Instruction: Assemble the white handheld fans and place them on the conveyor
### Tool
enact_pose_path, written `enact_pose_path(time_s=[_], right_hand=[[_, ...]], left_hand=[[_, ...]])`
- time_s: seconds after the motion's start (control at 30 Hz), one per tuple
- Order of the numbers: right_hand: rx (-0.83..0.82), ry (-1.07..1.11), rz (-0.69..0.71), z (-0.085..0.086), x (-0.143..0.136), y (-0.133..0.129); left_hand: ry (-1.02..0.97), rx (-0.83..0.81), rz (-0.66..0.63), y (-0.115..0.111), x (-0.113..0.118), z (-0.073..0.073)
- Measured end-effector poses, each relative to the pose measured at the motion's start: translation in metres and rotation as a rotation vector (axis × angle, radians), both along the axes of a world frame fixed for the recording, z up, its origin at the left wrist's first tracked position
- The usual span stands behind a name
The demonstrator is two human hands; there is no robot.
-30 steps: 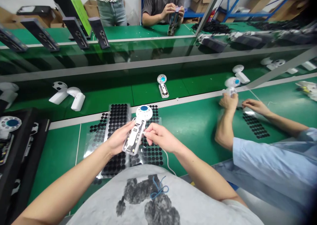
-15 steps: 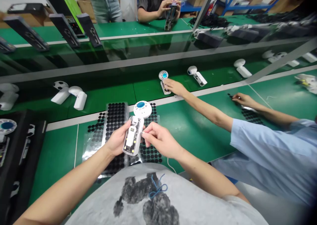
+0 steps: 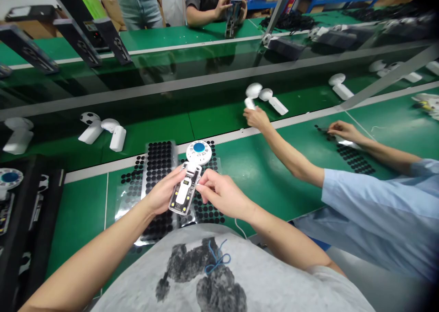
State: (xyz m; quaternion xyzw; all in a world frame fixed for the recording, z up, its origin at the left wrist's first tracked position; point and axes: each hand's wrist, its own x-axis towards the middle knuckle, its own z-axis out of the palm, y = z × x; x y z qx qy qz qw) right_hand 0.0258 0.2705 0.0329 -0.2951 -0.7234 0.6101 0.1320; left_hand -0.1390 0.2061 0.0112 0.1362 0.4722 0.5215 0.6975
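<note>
A white device (image 3: 184,190) with a round head, a blue centre and a clear-fronted body is held tilted in front of me. My left hand (image 3: 163,194) grips the left side of its body. At the right edge of the body, my right hand (image 3: 219,194) has thumb and index finger pinched together; whatever lies between them is too small to make out. Beneath and beside the hands lie sheets of black round dots (image 3: 158,165) on the green table (image 3: 78,216).
Beyond the white rail, a green conveyor (image 3: 151,136) carries white devices (image 3: 117,138). To the right, a co-worker's hand (image 3: 258,119) reaches over it. Black trays (image 3: 51,202) stand at left. Across the line, another person's hands (image 3: 222,5) hold a dark box.
The device in my left hand has turned to show its front more squarely. The co-worker's hand has moved right along the conveyor with a white device, which now faces away.
</note>
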Motion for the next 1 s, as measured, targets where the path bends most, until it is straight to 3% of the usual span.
enact_pose_path(time_s=[0.37,0.5,0.6,0.73,0.9,1.0], right_hand=[[-0.176,0.075,-0.068,-0.029,-0.009,0.010],[-0.205,0.066,-0.170,-0.042,-0.004,0.025],[-0.248,0.034,-0.311,-0.053,0.005,0.040],[-0.258,0.014,-0.349,-0.064,0.010,0.051],[-0.303,-0.022,-0.364,-0.072,0.010,0.050],[-0.330,-0.047,-0.414,-0.074,0.012,0.051]], left_hand=[[0.079,0.007,0.000,0.011,0.005,0.001],[0.120,0.007,0.093,0.030,-0.012,-0.007],[0.208,0.053,0.235,0.062,-0.041,-0.022],[0.276,0.091,0.184,0.121,-0.071,-0.046],[0.406,0.095,0.166,0.194,-0.067,-0.080],[0.523,0.070,0.167,0.224,-0.058,-0.096]])
